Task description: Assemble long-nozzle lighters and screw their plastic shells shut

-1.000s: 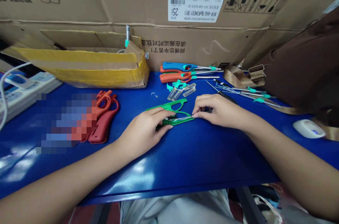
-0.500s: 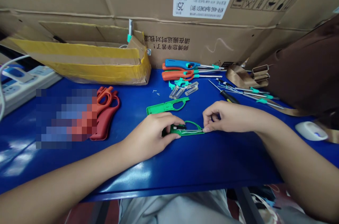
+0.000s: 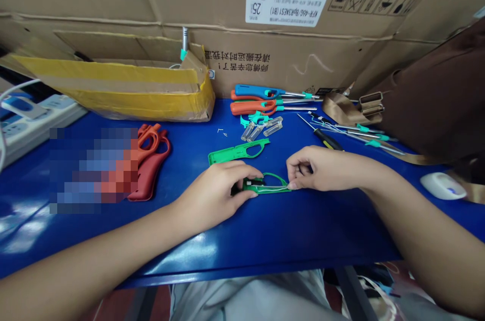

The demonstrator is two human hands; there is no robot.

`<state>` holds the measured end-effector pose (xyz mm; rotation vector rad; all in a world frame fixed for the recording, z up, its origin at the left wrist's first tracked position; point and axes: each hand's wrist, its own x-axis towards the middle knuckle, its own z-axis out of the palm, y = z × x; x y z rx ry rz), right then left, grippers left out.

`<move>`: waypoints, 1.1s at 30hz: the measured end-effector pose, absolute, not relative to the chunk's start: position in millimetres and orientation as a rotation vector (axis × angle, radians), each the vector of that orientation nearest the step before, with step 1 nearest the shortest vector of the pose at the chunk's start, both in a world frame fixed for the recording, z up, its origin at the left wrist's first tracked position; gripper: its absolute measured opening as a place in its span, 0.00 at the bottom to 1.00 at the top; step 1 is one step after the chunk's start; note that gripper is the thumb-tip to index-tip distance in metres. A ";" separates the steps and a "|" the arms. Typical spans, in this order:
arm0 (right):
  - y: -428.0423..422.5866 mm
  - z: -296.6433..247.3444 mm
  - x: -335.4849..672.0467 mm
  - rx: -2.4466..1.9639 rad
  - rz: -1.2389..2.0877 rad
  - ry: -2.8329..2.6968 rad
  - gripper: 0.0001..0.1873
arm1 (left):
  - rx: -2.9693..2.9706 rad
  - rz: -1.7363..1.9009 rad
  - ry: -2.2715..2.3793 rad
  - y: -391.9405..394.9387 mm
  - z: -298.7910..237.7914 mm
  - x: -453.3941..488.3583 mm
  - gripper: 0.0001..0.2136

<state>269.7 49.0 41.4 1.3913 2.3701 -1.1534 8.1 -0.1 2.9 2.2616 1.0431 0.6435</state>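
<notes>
My left hand [image 3: 214, 194] grips the rear end of a green lighter shell half [image 3: 267, 185] that lies on the blue table [image 3: 265, 230]. My right hand [image 3: 322, 168] pinches the front end of the same shell, fingers pressed together at its tip. A thin pale part lies inside the shell. A second green shell half [image 3: 238, 150] lies flat just behind my left hand, apart from both hands.
Red shell halves [image 3: 151, 156] lie at the left. Finished blue and orange lighters [image 3: 265, 100], clear small tubes [image 3: 261, 130] and metal rods with teal collars [image 3: 356, 134] sit behind. A taped cardboard box [image 3: 113, 88] stands back left, a power strip [image 3: 30, 119] far left, a white mouse [image 3: 441, 185] right.
One second ago both green halves lay together under my hands. I have since drawn one half nearer to me; the other stayed behind. Hardly anything moved in the last half second.
</notes>
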 end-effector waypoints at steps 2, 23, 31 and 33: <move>48.7 41.3 272.0 1.349 -1.126 2.432 0.13 | 2.296 0.637 1.062 0.9 3.3 6.0 0.14; 40.8 51.6 270.5 1.144 -0.949 2.850 0.12 | 2.566 0.713 1.051 1.3 5.4 3.1 0.17; 26.0 56.3 256.7 1.039 -1.141 2.902 0.16 | 2.599 1.081 1.052 -4.6 13.4 2.8 0.16; 24.2 55.3 254.2 1.020 -1.169 2.908 0.16 | 2.616 1.090 1.021 -5.0 14.2 2.5 0.14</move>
